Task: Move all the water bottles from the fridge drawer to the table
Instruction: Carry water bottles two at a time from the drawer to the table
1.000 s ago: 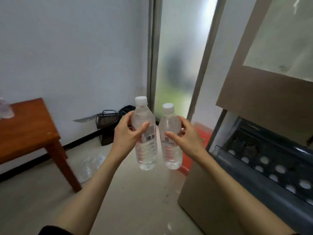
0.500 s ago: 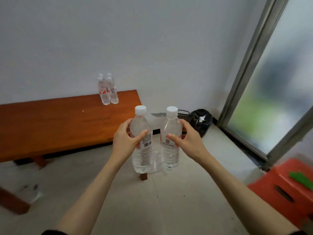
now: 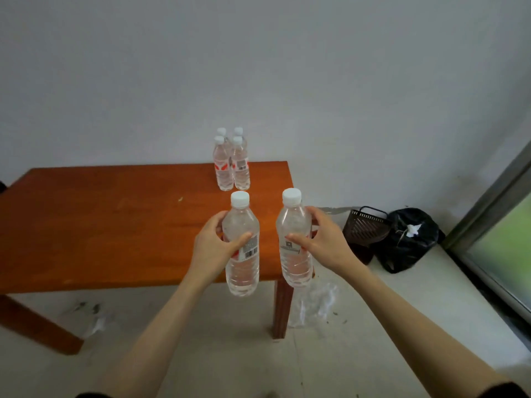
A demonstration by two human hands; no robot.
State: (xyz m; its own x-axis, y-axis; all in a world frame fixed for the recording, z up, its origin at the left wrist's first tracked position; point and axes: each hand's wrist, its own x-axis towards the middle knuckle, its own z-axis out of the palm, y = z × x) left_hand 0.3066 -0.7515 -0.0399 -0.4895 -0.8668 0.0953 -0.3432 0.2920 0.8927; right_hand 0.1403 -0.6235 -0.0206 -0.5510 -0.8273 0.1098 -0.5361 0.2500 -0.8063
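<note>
While four water bottles [image 3: 232,162] already stand in a tight cluster near the far right corner of the wooden table [image 3: 100,225], two more are on their way, carried upright in the air near the table's near right corner. The left hand [image 3: 212,248] grips the left bottle [image 3: 241,248] around its middle, thumb curled across the front by the barcode label and fingers wrapped round the far side. The right hand [image 3: 324,242] holds the right bottle [image 3: 296,239] the same way, thumb lying across the label and fingers curled behind. Both bottles hang above the table edge, their bases not yet resting on the wood, well short of the standing group.

Judging by this, the task looks to be well under way: four bottles delivered, the fifth and sixth about to be set down. The fridge drawer is out of view, so how many bottles remain in it cannot be told. On the floor to the right sit a dark basket [image 3: 365,228] and a black bag [image 3: 408,239] beside the wall.
</note>
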